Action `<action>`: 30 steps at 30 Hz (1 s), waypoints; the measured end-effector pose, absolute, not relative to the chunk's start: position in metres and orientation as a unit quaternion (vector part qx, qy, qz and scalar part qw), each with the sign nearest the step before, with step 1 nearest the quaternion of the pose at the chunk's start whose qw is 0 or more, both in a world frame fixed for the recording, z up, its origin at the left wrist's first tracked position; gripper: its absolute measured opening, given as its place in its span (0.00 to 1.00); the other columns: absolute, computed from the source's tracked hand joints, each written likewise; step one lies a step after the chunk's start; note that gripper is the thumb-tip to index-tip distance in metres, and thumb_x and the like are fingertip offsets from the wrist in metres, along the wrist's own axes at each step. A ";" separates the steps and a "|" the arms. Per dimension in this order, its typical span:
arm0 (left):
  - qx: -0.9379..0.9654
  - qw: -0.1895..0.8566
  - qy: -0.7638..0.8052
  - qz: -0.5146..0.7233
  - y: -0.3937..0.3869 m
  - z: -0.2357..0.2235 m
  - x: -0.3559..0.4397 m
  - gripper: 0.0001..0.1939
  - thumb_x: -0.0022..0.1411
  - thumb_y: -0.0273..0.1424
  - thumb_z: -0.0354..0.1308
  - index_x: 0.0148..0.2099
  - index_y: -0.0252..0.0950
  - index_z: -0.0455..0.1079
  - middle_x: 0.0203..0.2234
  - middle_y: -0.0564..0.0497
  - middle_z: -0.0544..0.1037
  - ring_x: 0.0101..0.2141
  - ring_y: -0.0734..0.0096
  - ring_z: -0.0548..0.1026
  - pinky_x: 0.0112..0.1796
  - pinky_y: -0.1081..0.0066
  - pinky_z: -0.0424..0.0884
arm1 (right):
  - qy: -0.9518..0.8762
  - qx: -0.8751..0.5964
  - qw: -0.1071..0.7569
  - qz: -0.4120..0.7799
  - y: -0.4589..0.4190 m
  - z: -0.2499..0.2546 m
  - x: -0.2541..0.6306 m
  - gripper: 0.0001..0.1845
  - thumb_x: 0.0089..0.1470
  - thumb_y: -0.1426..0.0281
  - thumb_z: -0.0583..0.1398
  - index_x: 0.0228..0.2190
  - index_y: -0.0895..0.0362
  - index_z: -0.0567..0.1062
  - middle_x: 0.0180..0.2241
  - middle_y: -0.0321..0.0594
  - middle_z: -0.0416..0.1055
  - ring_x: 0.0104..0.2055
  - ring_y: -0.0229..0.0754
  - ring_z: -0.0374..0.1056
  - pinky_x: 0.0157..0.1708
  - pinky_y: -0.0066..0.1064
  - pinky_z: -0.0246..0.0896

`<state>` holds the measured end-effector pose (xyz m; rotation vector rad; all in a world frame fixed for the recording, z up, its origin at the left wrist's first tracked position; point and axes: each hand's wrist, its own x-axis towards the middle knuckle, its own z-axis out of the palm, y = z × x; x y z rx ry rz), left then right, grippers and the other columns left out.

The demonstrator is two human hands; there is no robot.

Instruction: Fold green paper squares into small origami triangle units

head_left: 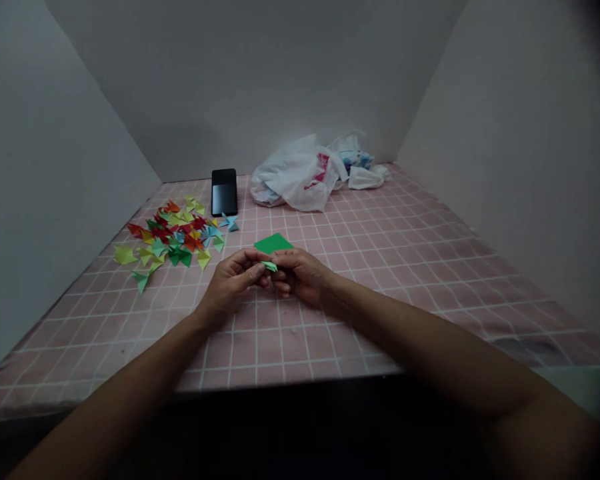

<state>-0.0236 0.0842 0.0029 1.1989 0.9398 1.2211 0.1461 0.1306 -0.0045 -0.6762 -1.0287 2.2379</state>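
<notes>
Between my two hands is a small piece of folded light green paper (pixel 269 266), held above the table near its middle. My left hand (pixel 237 275) pinches its left side between thumb and fingers. On the other side, the closed fingers of my right hand (pixel 303 272) grip the same paper, partly hiding it. Just behind my hands lies a flat sheet of darker green paper (pixel 275 243), its near edge covered by my fingers. Off to the left, many-coloured folded paper pieces (pixel 173 235) are spread in a loose pile.
A black phone (pixel 224 193) lies at the back, behind the pile. Right of it sits a crumpled white plastic bag (pixel 297 175) with red print, beside a blue and white packet (pixel 356 159). Pink checked cloth (pixel 380 253) covers the table, with walls on three sides.
</notes>
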 end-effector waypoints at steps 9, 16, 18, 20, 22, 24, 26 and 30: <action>0.487 0.575 0.418 0.508 0.085 0.005 -0.021 0.14 0.51 0.31 0.73 0.38 0.34 0.75 0.28 0.52 0.81 0.26 0.74 0.77 0.31 0.73 0.75 | -0.435 -0.284 0.301 0.799 0.128 -0.007 0.144 0.13 0.54 0.66 0.64 0.25 0.56 0.66 0.17 0.28 0.62 0.15 0.30 0.55 0.14 0.23 0.48; 0.412 0.620 0.403 0.533 0.087 0.006 -0.024 0.13 0.49 0.31 0.73 0.35 0.33 0.75 0.22 0.54 0.78 0.22 0.78 0.74 0.26 0.77 0.72 | -0.472 -0.262 0.348 0.766 0.122 -0.002 0.143 0.18 0.57 0.57 0.64 0.26 0.56 0.68 0.20 0.30 0.66 0.18 0.32 0.62 0.18 0.25 0.57; 0.396 0.635 0.395 0.533 0.088 0.007 -0.024 0.12 0.49 0.30 0.73 0.33 0.33 0.75 0.22 0.54 0.77 0.21 0.79 0.72 0.25 0.79 0.71 | -0.493 -0.251 0.351 0.755 0.122 0.000 0.144 0.18 0.56 0.56 0.64 0.27 0.56 0.69 0.20 0.30 0.67 0.18 0.32 0.62 0.18 0.24 0.57; 0.387 0.647 0.385 0.533 0.089 0.009 -0.025 0.11 0.48 0.29 0.72 0.32 0.32 0.75 0.21 0.55 0.76 0.20 0.80 0.71 0.23 0.80 0.69 | -0.516 -0.241 0.347 0.745 0.122 0.001 0.145 0.19 0.57 0.55 0.64 0.27 0.56 0.68 0.20 0.30 0.68 0.19 0.31 0.62 0.18 0.23 0.55; 0.374 0.657 0.378 0.534 0.089 0.011 -0.025 0.10 0.47 0.28 0.72 0.31 0.32 0.75 0.20 0.55 0.75 0.19 0.81 0.70 0.22 0.81 0.68 | -0.536 -0.230 0.341 0.737 0.122 0.003 0.147 0.20 0.57 0.54 0.64 0.27 0.57 0.69 0.20 0.31 0.68 0.19 0.30 0.61 0.18 0.22 0.52; 0.363 0.667 0.371 0.535 0.088 0.013 -0.025 0.10 0.46 0.27 0.72 0.31 0.32 0.74 0.20 0.56 0.74 0.18 0.82 0.69 0.21 0.81 0.67 | -0.553 -0.223 0.333 0.731 0.122 0.004 0.148 0.20 0.57 0.54 0.64 0.28 0.57 0.69 0.20 0.30 0.67 0.19 0.30 0.61 0.18 0.21 0.51; 0.357 0.674 0.367 0.532 0.087 0.014 -0.025 0.10 0.46 0.27 0.71 0.31 0.32 0.74 0.20 0.56 0.74 0.18 0.82 0.69 0.20 0.81 0.67 | -0.567 -0.218 0.327 0.724 0.123 0.004 0.148 0.20 0.56 0.53 0.65 0.28 0.56 0.68 0.20 0.30 0.67 0.19 0.30 0.61 0.18 0.21 0.51; 0.362 0.678 0.361 0.528 0.086 0.016 -0.025 0.09 0.46 0.27 0.70 0.31 0.32 0.75 0.19 0.55 0.73 0.19 0.81 0.68 0.21 0.79 0.68 | -0.585 -0.215 0.315 0.716 0.124 0.006 0.149 0.21 0.56 0.53 0.65 0.28 0.56 0.68 0.21 0.30 0.67 0.19 0.30 0.61 0.17 0.21 0.52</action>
